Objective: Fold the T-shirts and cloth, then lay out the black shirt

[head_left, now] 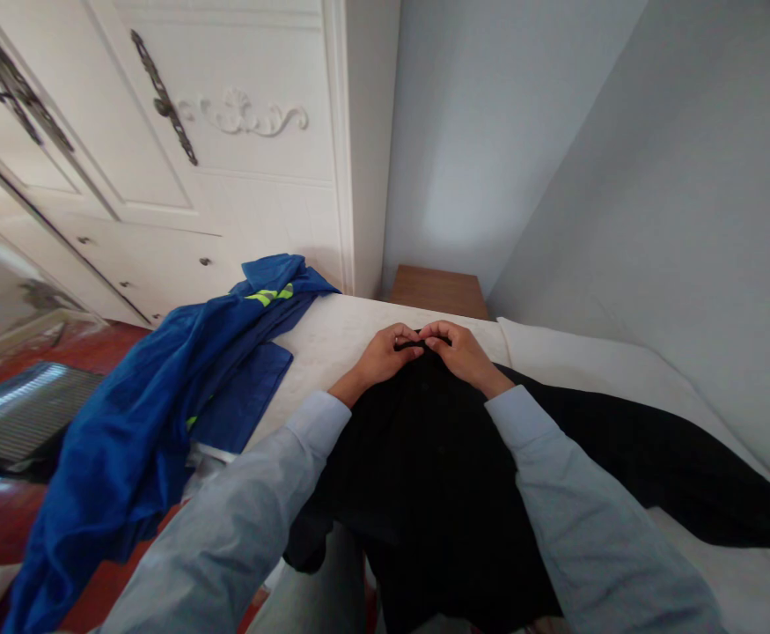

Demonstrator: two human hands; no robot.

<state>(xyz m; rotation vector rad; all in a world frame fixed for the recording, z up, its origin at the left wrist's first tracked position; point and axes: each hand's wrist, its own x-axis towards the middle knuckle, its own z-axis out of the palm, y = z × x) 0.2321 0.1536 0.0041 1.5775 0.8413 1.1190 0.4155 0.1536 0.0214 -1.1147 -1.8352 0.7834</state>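
Observation:
A black garment (437, 458) lies spread on the white mattress (332, 339), one sleeve stretching off to the right. My left hand (385, 350) and my right hand (457, 345) meet at its far top edge. Both are closed in a pinch on the black fabric there, fingertips almost touching. My forearms are in light blue sleeves and lie over the garment.
A blue garment with yellow-green stripes (160, 396) drapes over the mattress's left edge. A white wardrobe (160, 132) stands at the back left, a wooden bedside table (438, 291) behind the mattress. Walls close in at the right. A dark ribbed object (15, 414) sits on the red floor.

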